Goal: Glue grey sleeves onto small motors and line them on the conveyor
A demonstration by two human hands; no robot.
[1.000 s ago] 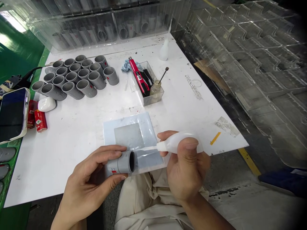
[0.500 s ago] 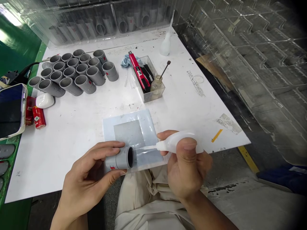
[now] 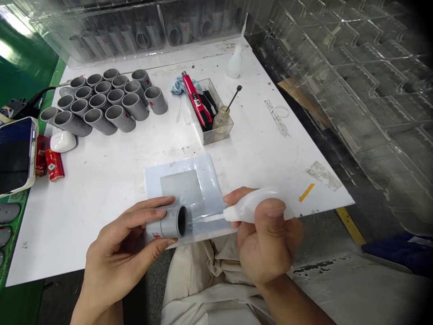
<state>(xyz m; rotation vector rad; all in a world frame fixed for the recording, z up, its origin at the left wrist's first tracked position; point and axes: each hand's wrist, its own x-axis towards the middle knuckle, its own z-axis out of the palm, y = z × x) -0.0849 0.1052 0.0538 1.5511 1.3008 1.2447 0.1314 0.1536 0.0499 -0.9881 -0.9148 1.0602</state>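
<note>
A short gray plastic pipe (image 3: 169,223) lies on its side in the left hand (image 3: 118,248), just over the near edge of a clear plastic sheet (image 3: 182,194) on the white bench (image 3: 101,198). The left fingers (image 3: 142,210) curl over the top of the pipe, and the thumb presses from below. The open end of the pipe faces right.

The right hand (image 3: 270,239) pinches a white squeeze bottle (image 3: 259,205) between the thumb and the fingers. The thin tip (image 3: 209,218) of the bottle points at the open end of the pipe. I cannot tell if it goes inside.

Only one pipe is in the hands. Past the sheet, many more gray pipes (image 3: 101,101) lie close together, and I cannot tell if anything has been done to them. Also past the sheet are a clear box (image 3: 216,135) holding a small glass jar (image 3: 221,118), and a second white bottle (image 3: 235,63). A red can (image 3: 54,165) stands to the left of the sheet.
</note>
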